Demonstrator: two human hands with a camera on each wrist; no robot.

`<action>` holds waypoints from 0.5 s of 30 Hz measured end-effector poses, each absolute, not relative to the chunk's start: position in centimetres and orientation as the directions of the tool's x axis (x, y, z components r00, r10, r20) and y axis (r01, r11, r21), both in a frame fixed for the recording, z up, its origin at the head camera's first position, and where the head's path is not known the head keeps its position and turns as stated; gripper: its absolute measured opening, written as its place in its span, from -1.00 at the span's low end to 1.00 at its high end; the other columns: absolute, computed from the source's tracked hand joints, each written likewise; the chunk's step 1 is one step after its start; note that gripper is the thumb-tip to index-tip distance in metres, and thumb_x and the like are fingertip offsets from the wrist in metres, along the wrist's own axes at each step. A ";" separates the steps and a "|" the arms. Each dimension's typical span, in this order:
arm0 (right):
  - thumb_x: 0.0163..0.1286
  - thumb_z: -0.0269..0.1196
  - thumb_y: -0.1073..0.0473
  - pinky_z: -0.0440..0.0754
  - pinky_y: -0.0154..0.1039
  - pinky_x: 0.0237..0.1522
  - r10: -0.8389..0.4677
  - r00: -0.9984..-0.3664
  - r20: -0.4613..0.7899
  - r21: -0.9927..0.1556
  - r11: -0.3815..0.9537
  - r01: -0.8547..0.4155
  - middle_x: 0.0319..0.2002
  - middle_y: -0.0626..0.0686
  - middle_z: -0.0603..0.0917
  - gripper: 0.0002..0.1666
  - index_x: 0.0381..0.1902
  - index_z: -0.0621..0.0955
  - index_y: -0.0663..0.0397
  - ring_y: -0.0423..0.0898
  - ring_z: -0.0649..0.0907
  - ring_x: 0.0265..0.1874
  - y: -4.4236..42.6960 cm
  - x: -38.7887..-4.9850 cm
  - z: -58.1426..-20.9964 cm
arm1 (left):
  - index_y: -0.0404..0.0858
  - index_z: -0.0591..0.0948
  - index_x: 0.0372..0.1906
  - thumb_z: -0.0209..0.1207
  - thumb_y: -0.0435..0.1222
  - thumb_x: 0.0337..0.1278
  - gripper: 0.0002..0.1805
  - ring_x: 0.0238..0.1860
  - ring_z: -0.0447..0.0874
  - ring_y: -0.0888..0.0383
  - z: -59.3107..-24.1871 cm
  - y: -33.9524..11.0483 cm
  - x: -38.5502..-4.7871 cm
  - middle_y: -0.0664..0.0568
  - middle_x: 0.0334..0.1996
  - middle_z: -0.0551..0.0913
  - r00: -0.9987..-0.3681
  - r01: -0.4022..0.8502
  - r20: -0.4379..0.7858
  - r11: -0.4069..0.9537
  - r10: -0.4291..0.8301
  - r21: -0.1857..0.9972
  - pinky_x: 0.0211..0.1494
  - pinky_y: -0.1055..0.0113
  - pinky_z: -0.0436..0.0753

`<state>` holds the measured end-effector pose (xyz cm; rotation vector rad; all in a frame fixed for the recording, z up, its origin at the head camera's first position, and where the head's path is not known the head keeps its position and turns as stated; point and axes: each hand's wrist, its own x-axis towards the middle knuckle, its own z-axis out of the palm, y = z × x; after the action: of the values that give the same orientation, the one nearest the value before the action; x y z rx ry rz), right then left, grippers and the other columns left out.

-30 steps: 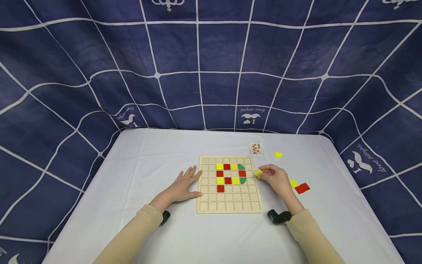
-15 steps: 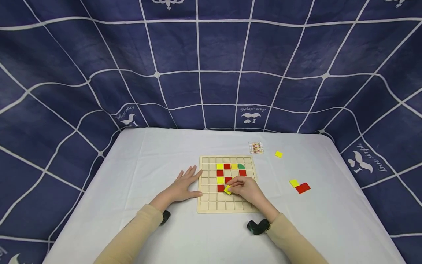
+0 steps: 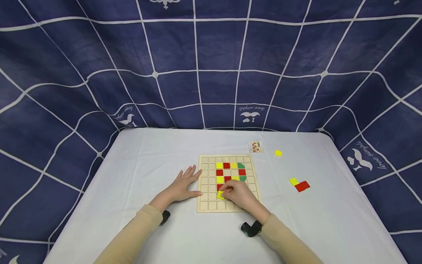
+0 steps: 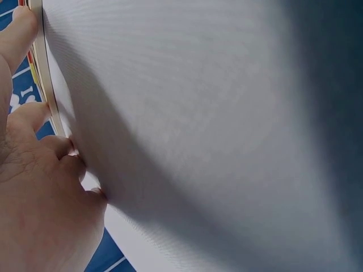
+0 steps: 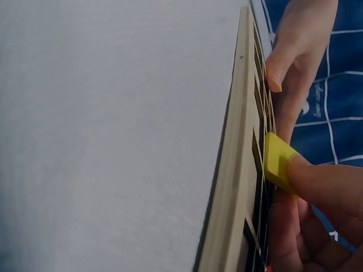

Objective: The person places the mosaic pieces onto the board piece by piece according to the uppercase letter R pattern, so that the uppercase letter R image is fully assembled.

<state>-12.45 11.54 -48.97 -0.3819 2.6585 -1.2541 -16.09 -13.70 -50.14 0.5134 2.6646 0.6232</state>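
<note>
A wooden grid board [image 3: 211, 206] lies on the table, with red, yellow and green tiles set in some of its cells. My right hand [image 3: 240, 194] pinches a yellow square tile [image 3: 220, 195] between thumb and fingers, just below a red tile in the board's lower left part. In the right wrist view the yellow tile [image 5: 278, 161] stands tilted against the board's grid. My left hand [image 3: 181, 186] rests at the board's left edge, fingers spread, thumb and fingertips touching the edge.
A small printed pattern card [image 3: 255, 146] lies behind the board. One yellow tile [image 3: 278, 153] sits right of the card. Farther right lie another yellow tile [image 3: 293, 182] and red tiles [image 3: 302, 186]. A dark blue curtain [image 3: 217, 88] hangs behind the table.
My right hand has carried the yellow tile leftward from the board's right edge, then down to the cell below the lowest red tile. The left hand has stayed in place.
</note>
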 end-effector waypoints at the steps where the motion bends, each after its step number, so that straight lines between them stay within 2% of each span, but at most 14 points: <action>1: 0.20 0.41 0.29 0.56 -0.45 -0.41 -0.312 -0.949 -0.044 -0.763 0.623 -0.170 -0.47 -0.13 0.64 -0.92 -0.34 0.75 0.02 -0.23 0.55 -0.48 11.5 -12.5 -49.0 | -0.04 0.10 0.57 0.29 0.18 0.08 0.02 0.62 -0.29 -0.03 -50.2 -13.7 -16.1 -0.04 0.61 -0.15 -0.871 0.262 -0.256 0.839 0.418 0.477 0.63 -0.04 -0.25; 7: 0.17 0.43 0.32 0.52 -0.47 -0.42 -0.343 -0.939 -0.007 -0.699 0.673 -0.241 -0.45 -0.14 0.57 -0.90 -0.36 0.77 0.02 -0.25 0.50 -0.47 11.2 -12.4 -49.2 | -0.04 0.12 0.56 0.29 0.17 0.08 0.01 0.62 -0.28 -0.03 -50.0 -13.6 -16.1 -0.05 0.60 -0.12 -0.872 0.263 -0.253 0.837 0.419 0.479 0.63 -0.06 -0.24; 15: 0.16 0.43 0.33 0.51 -0.48 -0.41 -0.330 -0.944 -0.025 -0.681 0.696 -0.225 -0.41 -0.12 0.56 -0.89 -0.36 0.75 0.03 -0.24 0.49 -0.45 10.9 -12.3 -48.9 | -0.05 0.12 0.56 0.29 0.16 0.09 0.00 0.62 -0.28 -0.04 -49.8 -13.6 -16.0 -0.06 0.60 -0.12 -0.871 0.267 -0.247 0.832 0.425 0.486 0.63 -0.06 -0.23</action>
<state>-12.25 10.95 -48.85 -0.4544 2.7575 -1.0783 -15.96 -13.65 -49.82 0.5209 2.6654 0.6351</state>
